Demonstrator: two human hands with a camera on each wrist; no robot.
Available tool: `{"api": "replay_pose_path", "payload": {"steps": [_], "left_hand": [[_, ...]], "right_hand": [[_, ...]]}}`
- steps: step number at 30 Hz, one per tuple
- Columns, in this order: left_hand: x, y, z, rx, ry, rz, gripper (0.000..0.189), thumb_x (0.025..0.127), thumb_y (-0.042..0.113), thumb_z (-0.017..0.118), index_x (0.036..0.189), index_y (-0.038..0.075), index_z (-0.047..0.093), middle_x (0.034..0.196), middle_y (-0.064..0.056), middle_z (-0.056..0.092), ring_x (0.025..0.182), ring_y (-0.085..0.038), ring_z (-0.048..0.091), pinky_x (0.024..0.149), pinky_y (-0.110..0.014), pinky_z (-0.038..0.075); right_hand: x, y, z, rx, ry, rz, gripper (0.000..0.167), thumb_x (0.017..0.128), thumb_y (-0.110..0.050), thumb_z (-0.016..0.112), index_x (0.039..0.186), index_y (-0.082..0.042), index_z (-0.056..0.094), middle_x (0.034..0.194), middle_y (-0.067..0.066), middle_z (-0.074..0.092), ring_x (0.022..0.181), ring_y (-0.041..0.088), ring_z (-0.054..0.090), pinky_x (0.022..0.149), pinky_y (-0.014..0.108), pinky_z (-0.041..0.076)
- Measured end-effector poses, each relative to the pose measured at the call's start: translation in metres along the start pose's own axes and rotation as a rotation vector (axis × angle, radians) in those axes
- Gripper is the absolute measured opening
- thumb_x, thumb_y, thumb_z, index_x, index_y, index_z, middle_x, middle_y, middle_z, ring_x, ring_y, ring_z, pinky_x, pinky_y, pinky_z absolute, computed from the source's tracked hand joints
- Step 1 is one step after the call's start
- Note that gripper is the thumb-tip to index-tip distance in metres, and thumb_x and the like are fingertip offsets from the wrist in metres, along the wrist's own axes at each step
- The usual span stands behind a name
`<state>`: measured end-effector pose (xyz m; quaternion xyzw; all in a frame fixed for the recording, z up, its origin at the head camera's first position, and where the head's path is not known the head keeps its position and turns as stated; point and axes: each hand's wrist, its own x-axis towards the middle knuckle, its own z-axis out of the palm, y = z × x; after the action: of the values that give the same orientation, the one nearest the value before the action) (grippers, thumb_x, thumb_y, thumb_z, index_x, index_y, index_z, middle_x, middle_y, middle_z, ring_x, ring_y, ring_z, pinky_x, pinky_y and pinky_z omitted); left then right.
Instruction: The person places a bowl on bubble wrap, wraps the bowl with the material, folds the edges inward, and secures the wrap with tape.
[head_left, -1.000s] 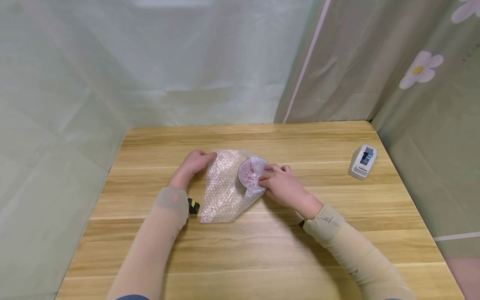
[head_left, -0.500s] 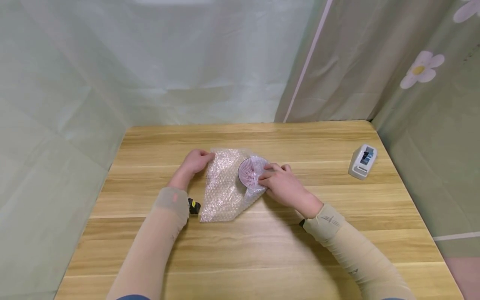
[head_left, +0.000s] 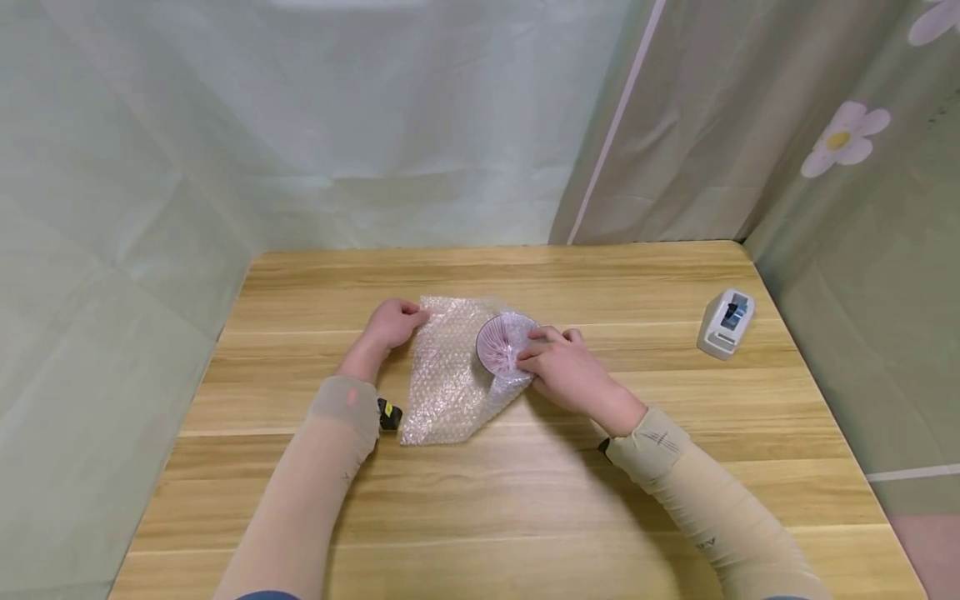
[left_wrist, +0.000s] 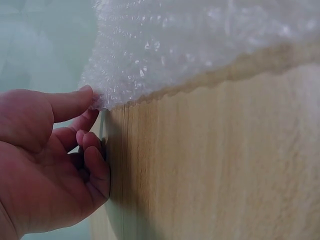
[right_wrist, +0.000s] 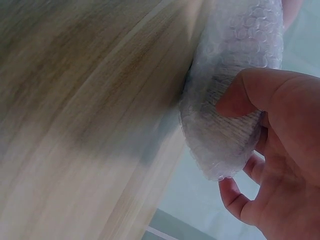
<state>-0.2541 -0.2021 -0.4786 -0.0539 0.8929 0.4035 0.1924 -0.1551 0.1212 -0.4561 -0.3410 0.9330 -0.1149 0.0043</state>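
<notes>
A sheet of bubble wrap (head_left: 444, 379) lies on the wooden table, its right part folded over a round, ribbed, pinkish thing with a dark rim (head_left: 492, 346). My left hand (head_left: 390, 323) pinches the sheet's far left corner between thumb and index finger; in the left wrist view the other fingers curl loosely below. On the right side, my right hand (head_left: 573, 375) grips the wrapped round thing, pressing the folded film against it. In the right wrist view, the thumb lies across the ribs under the bubble wrap (right_wrist: 200, 135), and other fingers hold from the opposite side.
A light grey tape dispenser (head_left: 725, 323) stands near the right edge of the table (head_left: 525, 517). Curtains (head_left: 420, 125) hang behind and at both sides. A small black device (head_left: 388, 414) sits at my left wrist.
Both hands keep their places. Only the left fingers have shifted slightly at the bubble wrap's corner.
</notes>
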Motion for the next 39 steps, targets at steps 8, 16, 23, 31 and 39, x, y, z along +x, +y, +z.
{"api": "replay_pose_path", "payload": {"steps": [8, 16, 23, 31, 39], "left_hand": [[0.0033, -0.0045, 0.0017, -0.013, 0.009, 0.023, 0.041, 0.111, 0.022, 0.057, 0.137, -0.009, 0.063, 0.141, -0.026, 0.060, 0.113, -0.032, 0.055, 0.094, -0.042, 0.049], [0.0025, -0.0057, -0.0001, -0.008, -0.002, 0.029, 0.042, 0.112, 0.024, 0.056, 0.136, -0.009, 0.064, 0.140, -0.026, 0.061, 0.109, -0.031, 0.055, 0.089, -0.039, 0.048], [0.0026, -0.0073, -0.0018, -0.023, -0.019, 0.024, 0.039, 0.111, 0.024, 0.056, 0.134, -0.007, 0.066, 0.132, -0.022, 0.062, 0.092, -0.024, 0.052, 0.075, -0.032, 0.044], [0.0017, -0.0060, -0.0025, -0.011, -0.008, 0.030, 0.038, 0.109, 0.023, 0.059, 0.131, -0.006, 0.067, 0.131, -0.023, 0.063, 0.094, -0.025, 0.053, 0.075, -0.033, 0.045], [0.0019, -0.0065, -0.0020, -0.012, -0.003, 0.027, 0.038, 0.107, 0.022, 0.060, 0.131, -0.007, 0.066, 0.133, -0.023, 0.062, 0.099, -0.027, 0.055, 0.077, -0.033, 0.047]], "right_hand": [[0.0000, -0.0011, -0.0011, 0.008, 0.002, 0.000, 0.029, 0.091, -0.010, 0.077, 0.119, -0.012, 0.083, 0.124, -0.003, 0.078, 0.137, 0.031, 0.056, 0.096, 0.055, 0.044], [0.0003, -0.0001, 0.0008, 0.013, -0.003, 0.003, 0.029, 0.091, -0.010, 0.078, 0.120, -0.012, 0.083, 0.124, -0.003, 0.078, 0.138, 0.030, 0.055, 0.096, 0.055, 0.043], [0.0011, 0.0001, 0.0008, 0.015, -0.012, 0.010, 0.030, 0.091, -0.010, 0.077, 0.121, -0.012, 0.083, 0.125, -0.003, 0.078, 0.138, 0.031, 0.055, 0.098, 0.056, 0.043], [0.0013, 0.0005, -0.0001, 0.021, 0.000, 0.003, 0.030, 0.091, -0.009, 0.076, 0.120, -0.012, 0.083, 0.124, -0.002, 0.078, 0.137, 0.031, 0.056, 0.097, 0.056, 0.043], [0.0009, 0.0026, 0.0017, 0.021, 0.003, 0.002, 0.030, 0.091, -0.009, 0.076, 0.120, -0.013, 0.083, 0.124, -0.003, 0.078, 0.137, 0.031, 0.055, 0.097, 0.056, 0.043]]}}
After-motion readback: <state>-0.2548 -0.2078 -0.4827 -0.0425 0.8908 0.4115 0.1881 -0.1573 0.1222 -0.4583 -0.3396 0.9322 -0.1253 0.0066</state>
